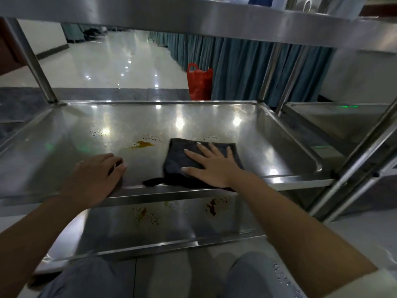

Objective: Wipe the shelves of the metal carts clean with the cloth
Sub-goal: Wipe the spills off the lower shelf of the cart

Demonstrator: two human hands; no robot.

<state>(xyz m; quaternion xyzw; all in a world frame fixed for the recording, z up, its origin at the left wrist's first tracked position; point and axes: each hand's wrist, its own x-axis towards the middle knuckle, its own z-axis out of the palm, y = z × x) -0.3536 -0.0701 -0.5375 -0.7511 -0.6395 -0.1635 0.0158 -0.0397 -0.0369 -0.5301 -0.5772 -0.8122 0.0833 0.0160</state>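
Mid-frame, right hand, fingers flat & spread, presses cloth on middle shelf; left hand curled, empty. Yellow spill & lower shelf stains unwiped — early on.

— What is the cart made of?
— Polished metal. The middle shelf is smooth and glossy, throwing back the ceiling lights, though a yellow stain and fine droplets dull it in places.
— And the lower shelf?
— The same shiny metal, flecked with reddish-brown spots.
— The cloth?
— Dark grey, matt, soft-looking fabric.
— Anything else?
— A glossy red plastic bag, teal fabric curtains in folds, and a highly polished pale floor.
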